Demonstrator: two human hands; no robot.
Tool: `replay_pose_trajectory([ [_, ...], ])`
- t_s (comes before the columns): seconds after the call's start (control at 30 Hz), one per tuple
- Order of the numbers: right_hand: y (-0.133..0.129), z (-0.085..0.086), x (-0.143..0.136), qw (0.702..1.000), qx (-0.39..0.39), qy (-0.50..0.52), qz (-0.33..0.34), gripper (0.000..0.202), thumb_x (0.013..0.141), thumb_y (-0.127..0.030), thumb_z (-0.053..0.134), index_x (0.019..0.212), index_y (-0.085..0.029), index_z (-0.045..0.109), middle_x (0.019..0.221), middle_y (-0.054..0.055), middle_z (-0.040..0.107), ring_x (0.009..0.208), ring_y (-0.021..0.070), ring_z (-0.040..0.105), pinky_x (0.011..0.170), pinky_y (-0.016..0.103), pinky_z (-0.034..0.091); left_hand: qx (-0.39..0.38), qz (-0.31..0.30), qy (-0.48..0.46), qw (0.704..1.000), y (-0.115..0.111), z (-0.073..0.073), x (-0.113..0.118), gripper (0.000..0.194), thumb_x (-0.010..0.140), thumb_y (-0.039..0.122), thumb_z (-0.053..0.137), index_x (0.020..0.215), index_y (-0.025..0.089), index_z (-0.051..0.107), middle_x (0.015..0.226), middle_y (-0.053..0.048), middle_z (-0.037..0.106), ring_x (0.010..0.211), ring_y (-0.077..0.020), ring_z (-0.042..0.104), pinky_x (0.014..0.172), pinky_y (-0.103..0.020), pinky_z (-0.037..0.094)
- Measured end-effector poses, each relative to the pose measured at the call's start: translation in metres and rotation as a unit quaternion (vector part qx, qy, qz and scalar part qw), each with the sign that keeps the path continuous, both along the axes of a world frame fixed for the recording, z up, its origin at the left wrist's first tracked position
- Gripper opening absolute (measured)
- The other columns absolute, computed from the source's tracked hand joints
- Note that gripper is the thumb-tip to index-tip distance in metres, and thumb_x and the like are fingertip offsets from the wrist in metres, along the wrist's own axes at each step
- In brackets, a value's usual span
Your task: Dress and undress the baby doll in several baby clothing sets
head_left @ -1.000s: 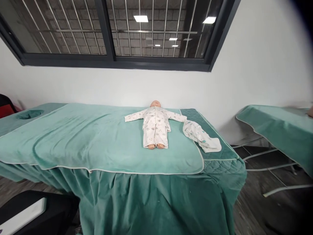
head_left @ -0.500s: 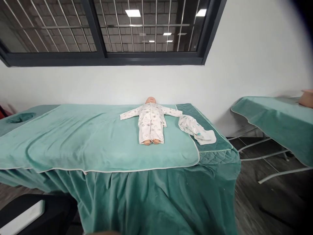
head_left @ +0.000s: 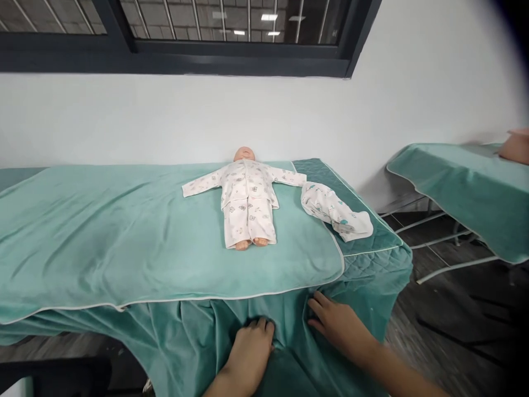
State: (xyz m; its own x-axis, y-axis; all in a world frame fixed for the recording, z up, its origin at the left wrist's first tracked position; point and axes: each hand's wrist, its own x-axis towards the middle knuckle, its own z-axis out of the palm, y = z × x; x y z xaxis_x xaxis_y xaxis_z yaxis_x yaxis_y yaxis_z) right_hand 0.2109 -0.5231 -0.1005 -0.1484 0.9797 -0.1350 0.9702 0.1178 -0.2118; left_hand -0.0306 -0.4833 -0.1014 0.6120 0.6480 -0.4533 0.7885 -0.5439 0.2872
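Apparently, spaced hands (head_left: 253, 342) (head_left: 335, 324) touch fabric (head_left: 194, 336) below the blanket's edge (head_left: 173, 300).

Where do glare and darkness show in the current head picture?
All in the head view: bright patches glare in the window; the upper right corner is dark; the floor at lower right is very dark; the doll looks evenly lit.

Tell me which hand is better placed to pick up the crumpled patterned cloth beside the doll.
Probably the right hand: at the bed skirt, it sits almost directly below the crumpled cloth in the picture. The left hand is lower and farther left.
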Motion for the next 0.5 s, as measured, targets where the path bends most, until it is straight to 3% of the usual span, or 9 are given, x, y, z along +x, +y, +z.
replay_pose_trajectory([
  [0.13, 0.0, -0.008, -0.009, 1.0, -0.01, -0.023, -0.003, 0.01, 0.087, -0.017, 0.059, 0.092, -0.022, 0.066, 0.104, 0.006, 0.064, 0.091, 0.0224, 0.066, 0.072, 0.029, 0.049, 0.014, -0.021, 0.025, 0.999, 0.003, -0.015, -0.007, 0.04, 0.089, 0.004, 0.035, 0.112, 0.012, 0.066, 0.123, -0.016, 0.063, 0.108, -0.0296, 0.064, 0.09, -0.045, 0.054],
  [0.27, 0.005, -0.01, -0.01, 0.999, -0.031, -0.014, -0.005, 0.024, 0.089, -0.011, 0.049, 0.078, -0.021, 0.067, 0.094, 0.005, 0.065, 0.081, 0.0185, 0.065, 0.067, 0.027, 0.046, 0.011, -0.021, -0.005, 1.0, 0.005, -0.022, -0.01, 0.04, 0.088, 0.003, 0.034, 0.106, 0.013, 0.068, 0.121, -0.013, 0.065, 0.104, -0.0276, 0.066, 0.088, -0.042, 0.055],
  [0.4, 0.009, -0.006, 0.009, 0.99, -0.067, 0.124, -0.014, 0.024, 0.09, -0.014, 0.049, 0.076, -0.023, 0.066, 0.091, 0.002, 0.064, 0.079, 0.0151, 0.064, 0.069, 0.025, 0.046, 0.047, 0.021, -0.102, 0.993, 0.009, -0.028, -0.023, 0.032, 0.092, 0.01, 0.037, 0.096, 0.019, 0.068, 0.11, -0.008, 0.068, 0.094, -0.0203, 0.069, 0.082, -0.031, 0.056],
  [0.5, 0.002, 0.011, 0.039, 0.968, -0.09, 0.228, -0.057, 0.018, 0.088, -0.019, 0.057, 0.072, -0.022, 0.065, 0.082, 0.0, 0.064, 0.077, 0.0147, 0.064, 0.069, 0.024, 0.049, 0.133, 0.059, -0.199, 0.969, 0.017, -0.027, -0.053, 0.028, 0.095, 0.017, 0.039, 0.086, 0.022, 0.065, 0.092, -0.004, 0.07, 0.078, -0.0132, 0.07, 0.07, -0.019, 0.055],
])
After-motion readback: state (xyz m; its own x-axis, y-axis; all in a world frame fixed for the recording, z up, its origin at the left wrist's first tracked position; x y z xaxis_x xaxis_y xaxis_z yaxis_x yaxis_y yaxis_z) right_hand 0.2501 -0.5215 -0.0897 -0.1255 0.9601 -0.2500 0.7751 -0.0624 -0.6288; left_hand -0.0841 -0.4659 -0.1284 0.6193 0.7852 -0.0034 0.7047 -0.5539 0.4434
